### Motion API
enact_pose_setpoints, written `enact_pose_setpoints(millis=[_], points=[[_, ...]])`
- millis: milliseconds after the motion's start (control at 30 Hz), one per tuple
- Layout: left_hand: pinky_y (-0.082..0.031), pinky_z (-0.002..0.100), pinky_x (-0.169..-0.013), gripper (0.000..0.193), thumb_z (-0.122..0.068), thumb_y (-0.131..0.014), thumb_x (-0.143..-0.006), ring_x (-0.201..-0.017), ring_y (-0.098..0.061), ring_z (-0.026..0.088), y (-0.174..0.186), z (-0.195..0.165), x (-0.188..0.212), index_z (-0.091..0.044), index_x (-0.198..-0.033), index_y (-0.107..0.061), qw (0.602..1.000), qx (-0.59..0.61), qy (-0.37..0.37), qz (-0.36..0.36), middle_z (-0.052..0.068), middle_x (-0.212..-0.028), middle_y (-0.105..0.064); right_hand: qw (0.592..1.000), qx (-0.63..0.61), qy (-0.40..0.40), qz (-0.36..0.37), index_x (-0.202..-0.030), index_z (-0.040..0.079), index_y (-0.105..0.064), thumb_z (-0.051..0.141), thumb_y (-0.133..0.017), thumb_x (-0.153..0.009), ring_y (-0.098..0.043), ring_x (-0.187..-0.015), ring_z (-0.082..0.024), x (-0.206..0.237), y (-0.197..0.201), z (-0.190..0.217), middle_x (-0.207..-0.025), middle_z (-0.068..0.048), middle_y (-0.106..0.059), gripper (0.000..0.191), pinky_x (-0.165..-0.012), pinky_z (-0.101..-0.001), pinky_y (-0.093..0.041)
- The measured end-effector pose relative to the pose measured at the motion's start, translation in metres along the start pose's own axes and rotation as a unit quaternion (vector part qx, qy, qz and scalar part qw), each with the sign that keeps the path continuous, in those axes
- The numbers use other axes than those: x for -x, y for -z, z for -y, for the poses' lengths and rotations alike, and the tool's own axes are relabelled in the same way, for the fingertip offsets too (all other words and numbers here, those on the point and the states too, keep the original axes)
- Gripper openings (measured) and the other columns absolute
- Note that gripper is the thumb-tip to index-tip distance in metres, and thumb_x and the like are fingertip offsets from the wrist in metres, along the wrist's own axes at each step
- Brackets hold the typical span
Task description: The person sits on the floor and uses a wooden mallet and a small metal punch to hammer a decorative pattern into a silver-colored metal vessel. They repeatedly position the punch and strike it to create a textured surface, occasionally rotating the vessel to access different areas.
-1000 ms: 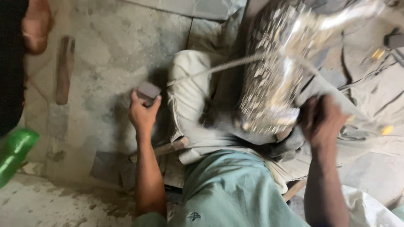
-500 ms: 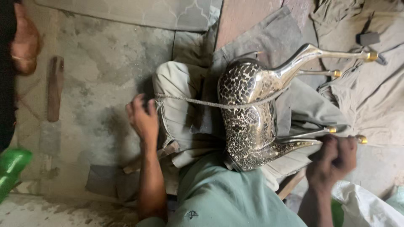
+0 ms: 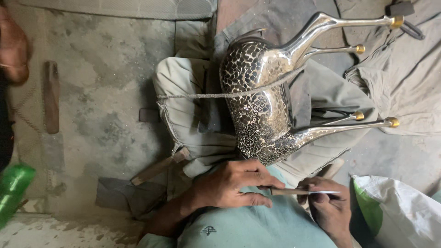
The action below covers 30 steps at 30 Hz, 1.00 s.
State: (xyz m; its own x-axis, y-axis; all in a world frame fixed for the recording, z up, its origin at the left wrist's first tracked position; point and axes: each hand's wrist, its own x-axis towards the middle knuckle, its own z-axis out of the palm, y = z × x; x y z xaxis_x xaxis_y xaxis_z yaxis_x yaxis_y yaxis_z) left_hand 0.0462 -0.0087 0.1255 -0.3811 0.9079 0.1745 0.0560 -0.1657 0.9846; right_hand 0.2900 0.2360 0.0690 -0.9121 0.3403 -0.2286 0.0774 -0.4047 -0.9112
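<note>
Metal animal figure (image 3: 262, 105) blocks the lap; bare floor (image 3: 105, 59) left lies open.

We see soft, even daylight, glare glinting off the metal animal figure (image 3: 262, 105), faint shadows on the floor (image 3: 101, 87), and blur at the left edge.

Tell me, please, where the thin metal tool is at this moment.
In the head view it lies low and right of centre, held between the left hand and right hand, just below the patterned metal animal figure.

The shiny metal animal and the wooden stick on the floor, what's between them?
In the head view, the person's bent leg in pale trousers, crossed by a taut cord, lies between metal animal and wooden stick.
</note>
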Motion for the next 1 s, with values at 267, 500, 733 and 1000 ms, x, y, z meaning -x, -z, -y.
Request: enact_pose_setpoints(millis=[267, 500, 733, 1000], points=[[-0.063, 0.037, -0.096, 0.017, -0.019, -0.064, -0.107, -0.106, -0.072, 0.024, -0.012, 0.026, 0.014, -0.006, -0.118, -0.064, 0.98, -0.063, -0.084, -0.172, 0.011, -0.116, -0.07, 0.824, 0.509, -0.218, 0.121, -0.118, 0.003, -0.073, 0.013, -0.077, -0.081, -0.074, -0.083, -0.037, -0.052, 0.022, -0.009, -0.111, -0.015, -0.075, 0.038, -0.073, -0.0441, -0.057], [-0.07, 0.038, -0.075, 0.024, -0.024, -0.042, -0.116, -0.094, -0.076, 0.028, 0.0, 0.026, 0.041, -0.005, -0.13, -0.039, 0.892, 0.155, 0.011, -0.424, 0.021, -0.107, -0.069, 0.789, 0.613, -0.048, 0.017, -0.116, 0.002, -0.07, 0.012, -0.074, -0.078, -0.066, -0.105, -0.045, -0.094, 0.023, -0.044, -0.115, -0.025, -0.07, 0.039, -0.092, -0.0458, -0.051], [-0.064, 0.037, -0.069, 0.036, -0.013, -0.056, -0.107, -0.087, -0.07, 0.021, 0.021, 0.049, 0.036, -0.011, -0.139, -0.038, 0.812, 0.239, 0.08, -0.526, 0.012, -0.108, -0.063, 0.8, 0.403, -0.083, -0.437, -0.126, -0.005, -0.068, 0.024, -0.067, -0.098, -0.063, -0.097, -0.049, -0.062, 0.082, -0.022, -0.104, -0.031, -0.07, 0.041, -0.083, -0.0507, -0.05], [-0.066, 0.038, -0.084, 0.038, -0.011, -0.059, -0.106, -0.098, -0.073, 0.022, 0.031, 0.074, 0.032, -0.008, -0.138, -0.04, 0.818, 0.297, 0.105, -0.481, 0.012, -0.111, -0.066, 0.63, 0.577, -0.357, -0.377, -0.123, -0.014, -0.058, 0.042, -0.084, -0.083, -0.064, -0.116, -0.05, -0.059, 0.016, -0.066, -0.123, -0.037, -0.066, 0.074, -0.101, -0.0522, -0.051]])
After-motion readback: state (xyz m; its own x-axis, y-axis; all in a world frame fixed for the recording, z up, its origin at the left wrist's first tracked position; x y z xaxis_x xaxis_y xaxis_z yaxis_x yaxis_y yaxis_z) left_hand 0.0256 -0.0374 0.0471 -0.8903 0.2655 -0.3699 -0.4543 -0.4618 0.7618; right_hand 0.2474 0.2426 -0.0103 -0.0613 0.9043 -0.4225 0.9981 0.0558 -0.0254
